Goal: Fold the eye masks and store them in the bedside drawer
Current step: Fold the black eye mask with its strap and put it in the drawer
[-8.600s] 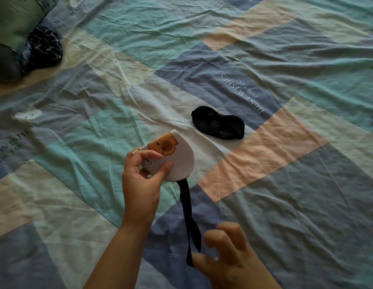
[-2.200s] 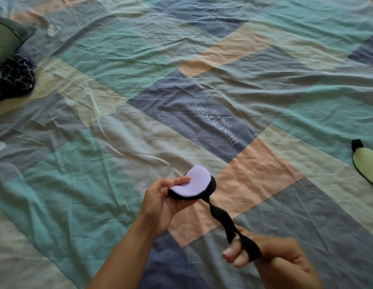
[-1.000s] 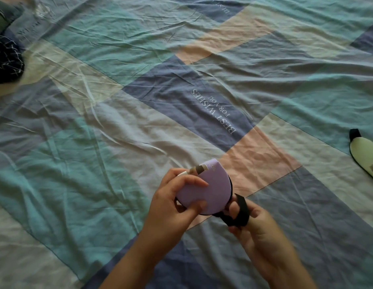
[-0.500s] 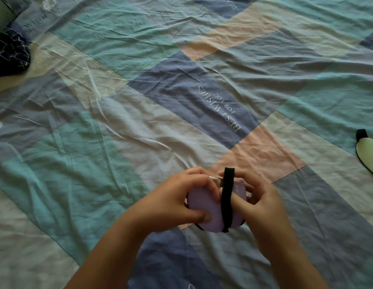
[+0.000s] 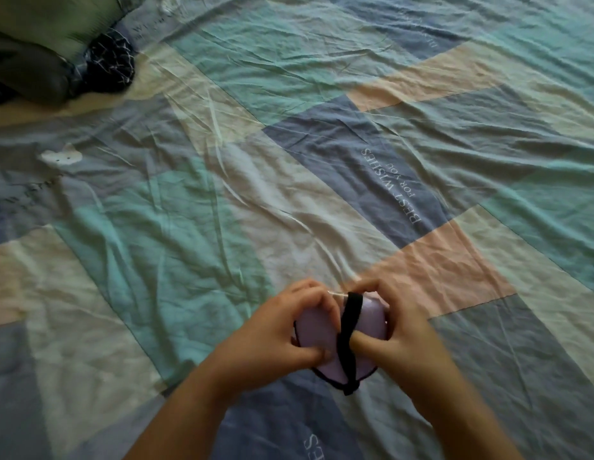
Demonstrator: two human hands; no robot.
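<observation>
Eye mask point(image 5: 371, 323), folded and lilac, is being gripped from both sides by the left hand point(image 5: 275, 340) and right hand point(image 5: 405, 340), its black strap point(image 5: 348, 330) lying across it, above the patchwork bedsheet point(image 5: 189, 227).

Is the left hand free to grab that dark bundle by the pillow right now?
Probably not. The left hand is busy gripping the folded eye mask together with the right hand, and the dark bundle lies far off at the bed's top-left corner, well beyond where the arm sits.

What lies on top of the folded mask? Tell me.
A black strap wraps across the mask, with the left hand and right hand gripping its sides. Its printed face is hidden.
</observation>
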